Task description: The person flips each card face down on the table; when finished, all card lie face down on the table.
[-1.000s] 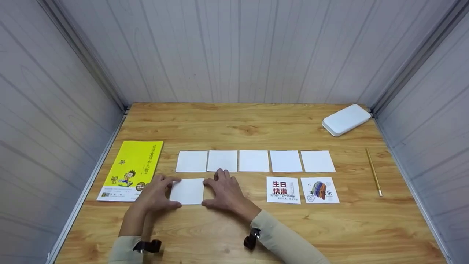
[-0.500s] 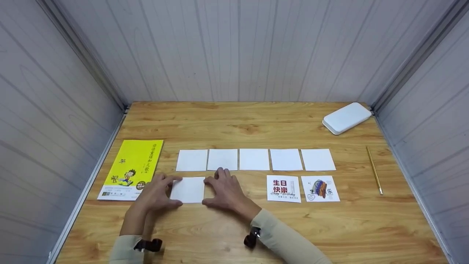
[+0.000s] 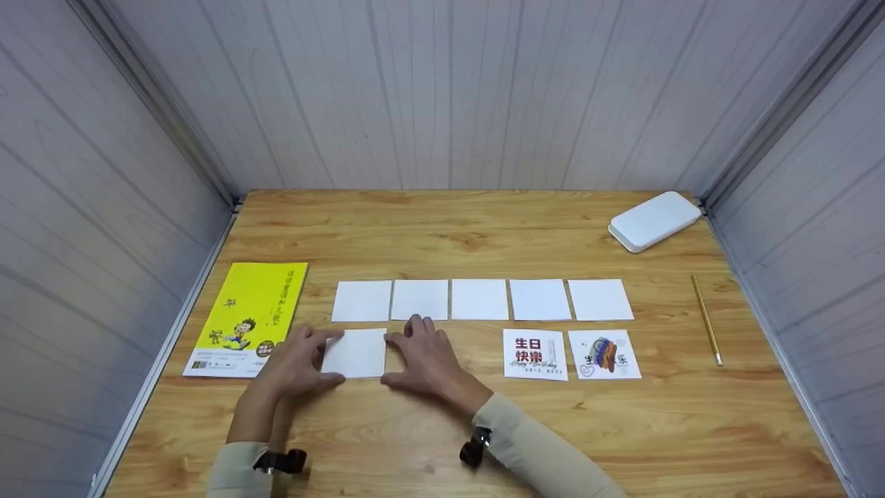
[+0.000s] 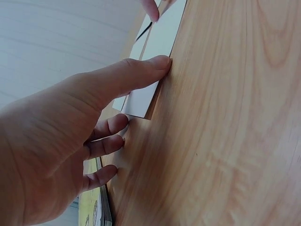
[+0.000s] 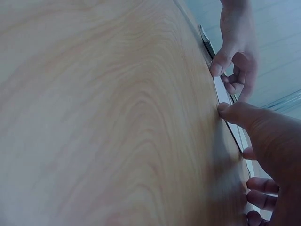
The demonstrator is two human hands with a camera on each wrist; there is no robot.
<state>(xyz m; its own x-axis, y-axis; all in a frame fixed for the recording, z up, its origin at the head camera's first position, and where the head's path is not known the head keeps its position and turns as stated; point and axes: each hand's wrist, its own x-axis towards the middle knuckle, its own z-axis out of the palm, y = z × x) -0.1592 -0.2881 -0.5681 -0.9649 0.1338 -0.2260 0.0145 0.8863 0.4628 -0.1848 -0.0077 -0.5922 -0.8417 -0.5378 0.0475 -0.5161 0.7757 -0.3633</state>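
Note:
A blank white card (image 3: 354, 353) lies between my two hands in the head view, in front of the leftmost card of a row of blank white cards (image 3: 478, 299). My left hand (image 3: 294, 363) holds its left side, thumb at the near corner and index finger at the far corner. At the opposite side my right hand (image 3: 423, 361) grips it the same way. The left wrist view shows the thumb on the near edge of the card (image 4: 157, 61), with a dark shadow beneath. Seen from the right wrist, the card (image 5: 221, 89) is nearly edge-on.
Left of the hands lies a yellow book (image 3: 256, 304). To the right are a red-lettered birthday card (image 3: 534, 354) and a card with a coloured drawing (image 3: 605, 354). A pencil (image 3: 705, 318) and a white case (image 3: 655, 221) lie farther right on the wooden table (image 3: 442, 228).
The card between my hands has shifted slightly away from me, toward the row. Both hands keep nearly the same hold. The whole head view has drifted up a little.

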